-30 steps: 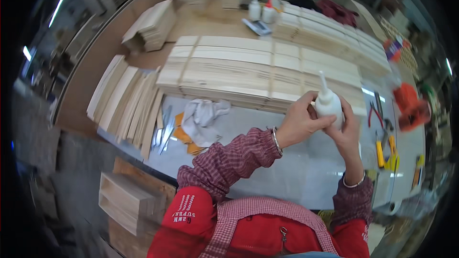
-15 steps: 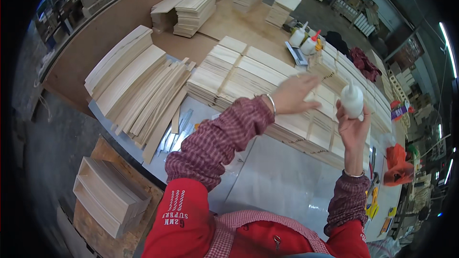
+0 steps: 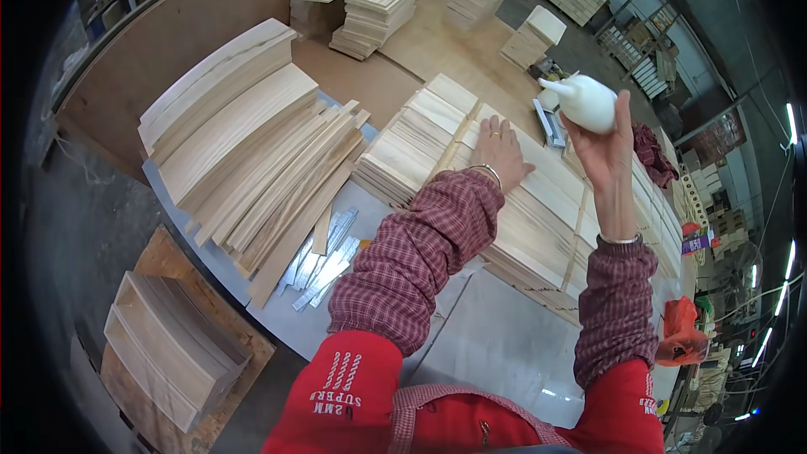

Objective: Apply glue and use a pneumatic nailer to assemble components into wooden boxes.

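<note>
My left hand (image 3: 501, 154) lies with its fingers outstretched on the stacked rows of pale wooden boards (image 3: 525, 231). Raised above the right part of these rows, my right hand (image 3: 607, 154) grips a white squeeze bottle (image 3: 592, 106). The bottle is tilted on its side, its narrow nozzle pointing left and away from the boards. Whether anything comes out of the nozzle cannot be made out.
Curved wooden pieces (image 3: 239, 122) and thin strips (image 3: 290, 181) lie on the left, beside flat metal strips (image 3: 324, 256). Low at left stands a wooden frame stack (image 3: 164, 345). More board piles (image 3: 378, 13) sit at the back; a red plastic bag (image 3: 683, 332) is at right.
My left hand has come down onto the boards and moved left. My right hand has lifted the bottle and tipped it from upright to sideways. The view has shifted.
</note>
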